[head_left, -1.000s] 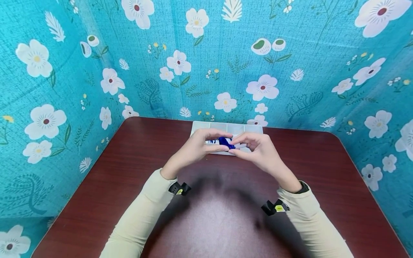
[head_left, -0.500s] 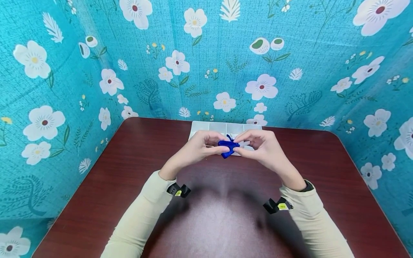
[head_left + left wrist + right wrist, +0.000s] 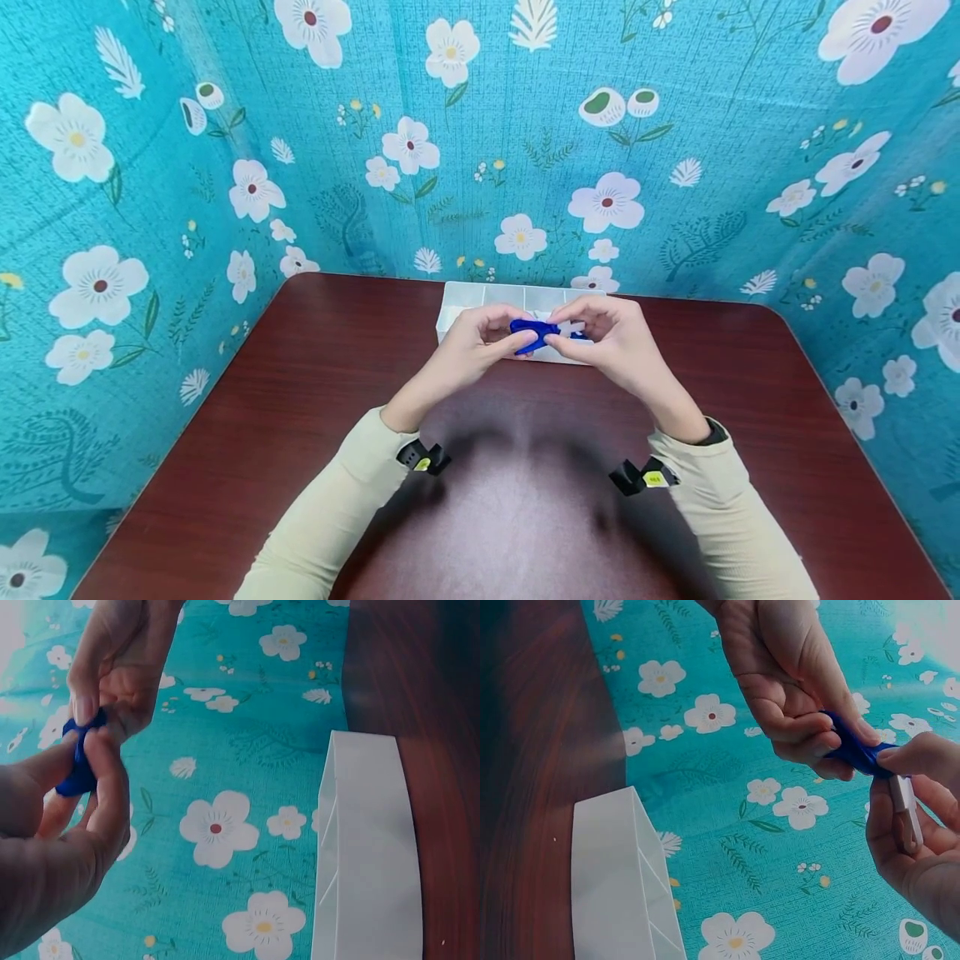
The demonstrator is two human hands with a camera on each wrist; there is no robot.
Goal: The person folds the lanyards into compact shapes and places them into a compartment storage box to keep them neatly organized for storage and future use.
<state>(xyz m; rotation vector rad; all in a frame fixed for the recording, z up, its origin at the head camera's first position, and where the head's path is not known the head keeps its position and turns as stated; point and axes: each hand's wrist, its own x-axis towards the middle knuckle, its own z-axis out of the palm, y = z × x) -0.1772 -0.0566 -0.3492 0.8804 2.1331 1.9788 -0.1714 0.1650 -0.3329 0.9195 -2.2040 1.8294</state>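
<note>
In the head view, a folded dark-blue strap-like piece (image 3: pixel 534 333) is held up in front of the white tray, spanning both hands. My left hand (image 3: pixel 480 342) pinches its left end between thumb and fingers. On the other side, my right hand (image 3: pixel 611 333) pinches the right end. From that end a pale clip-like part (image 3: pixel 905 802) with a narrow loop juts under the right palm, as the right wrist view shows. The left wrist view has the blue piece (image 3: pixel 79 761) squeezed between thumbs and fingertips, partly hidden by them.
A white divided tray (image 3: pixel 467 293) stands at the far edge of the dark red-brown table (image 3: pixel 360 333), right behind the hands. Turquoise flowered cloth (image 3: pixel 480 167) hangs around the back and sides. A black camera mount (image 3: pixel 423 458) is strapped to each wrist.
The blue piece first showed little between the hands, then came out with loose ends spreading up and down. It is now folded flatter, with the left thumb laid over it.
</note>
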